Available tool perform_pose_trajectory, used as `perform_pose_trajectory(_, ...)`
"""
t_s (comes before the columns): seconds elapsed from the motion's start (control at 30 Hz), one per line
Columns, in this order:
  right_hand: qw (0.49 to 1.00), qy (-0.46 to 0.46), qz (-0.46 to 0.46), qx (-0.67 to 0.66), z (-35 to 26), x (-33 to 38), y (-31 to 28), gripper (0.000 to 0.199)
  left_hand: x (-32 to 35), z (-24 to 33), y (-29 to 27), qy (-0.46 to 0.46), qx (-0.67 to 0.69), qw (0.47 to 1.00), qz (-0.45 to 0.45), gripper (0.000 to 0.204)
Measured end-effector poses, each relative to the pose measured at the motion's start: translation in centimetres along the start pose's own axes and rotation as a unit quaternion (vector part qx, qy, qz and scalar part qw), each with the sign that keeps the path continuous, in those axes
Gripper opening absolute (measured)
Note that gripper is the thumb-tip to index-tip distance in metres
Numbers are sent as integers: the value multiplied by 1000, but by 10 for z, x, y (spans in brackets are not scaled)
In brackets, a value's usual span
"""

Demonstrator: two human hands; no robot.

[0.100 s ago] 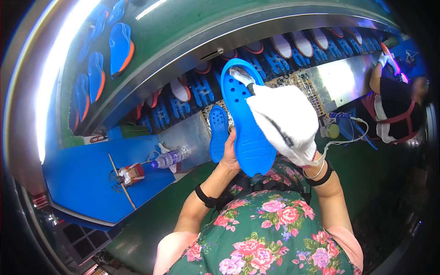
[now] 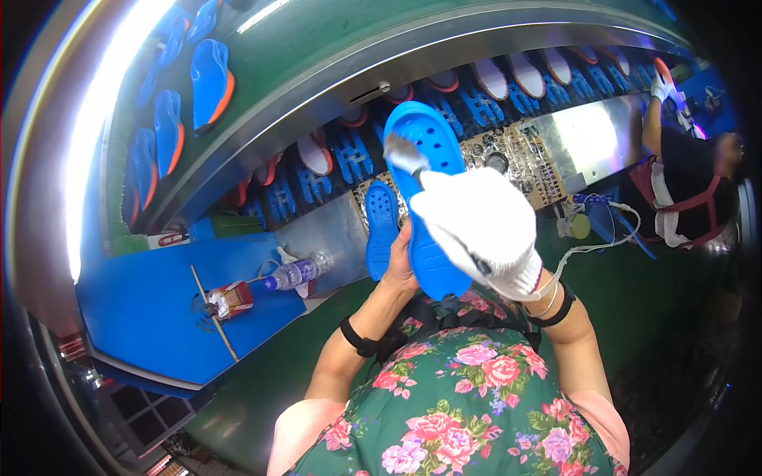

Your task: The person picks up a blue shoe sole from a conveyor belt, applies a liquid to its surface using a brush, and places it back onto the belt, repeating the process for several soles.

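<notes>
My bare left hand [image 2: 401, 266] grips a large blue shoe sole [image 2: 439, 266] by its left side, fingers wrapped underneath. The sole is tilted up in front of me, its holed end pointing away. In a white glove, my right hand [image 2: 480, 222] is closed around a brush, whose handle is mostly hidden by the glove. The brush's pale bristles [image 2: 406, 154] lie over the left edge of the sole near the holes. A smaller blue sole [image 2: 382, 232] with holes is just left of my left hand; whether it touches my fingers I cannot tell.
Beyond runs a line of blue racks [image 2: 352, 155] and red-edged shoe parts [image 2: 315, 154]. Blue-and-orange soles [image 2: 210, 83] rest on a green upper belt [image 2: 317, 40]. A plastic bottle [image 2: 295, 274] lies by a blue board [image 2: 143, 317] at left. Another person [image 2: 683, 163] works at right.
My right hand and the brush have moved toward me and slightly left, away from the sole's far tip. The other person's gloved hand has risen.
</notes>
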State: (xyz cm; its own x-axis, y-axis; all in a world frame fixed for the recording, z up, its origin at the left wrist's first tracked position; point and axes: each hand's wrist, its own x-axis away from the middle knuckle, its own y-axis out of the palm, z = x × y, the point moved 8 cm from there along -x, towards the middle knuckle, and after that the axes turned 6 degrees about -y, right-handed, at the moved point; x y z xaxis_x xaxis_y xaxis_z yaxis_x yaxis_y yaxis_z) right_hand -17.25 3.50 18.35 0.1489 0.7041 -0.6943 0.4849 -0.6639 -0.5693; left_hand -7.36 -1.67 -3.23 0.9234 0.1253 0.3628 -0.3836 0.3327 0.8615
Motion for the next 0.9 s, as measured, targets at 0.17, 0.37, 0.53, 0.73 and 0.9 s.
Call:
perform_pose_trajectory(0.17,995,27,87,-52,18,2,-8,27,-15,13,1,43,80,990,-108,82)
perform_pose_trajectory(0.37,998,-11,55,-18,4,4,3,36,-20,20,-3,66,-22,997,14,79)
perform_pose_trajectory(0.53,982,65,134,-115,30,8,-13,22,-20,44,32,129,-62,989,21,92)
perform_pose_trajectory(0.73,995,-6,59,-82,2,11,8,30,-34,53,45,94,12,992,-87,102)
perform_pose_trajectory(0.9,968,96,145,-182,35,20,-1,26,-31,68,52,141,4,990,-10,110)
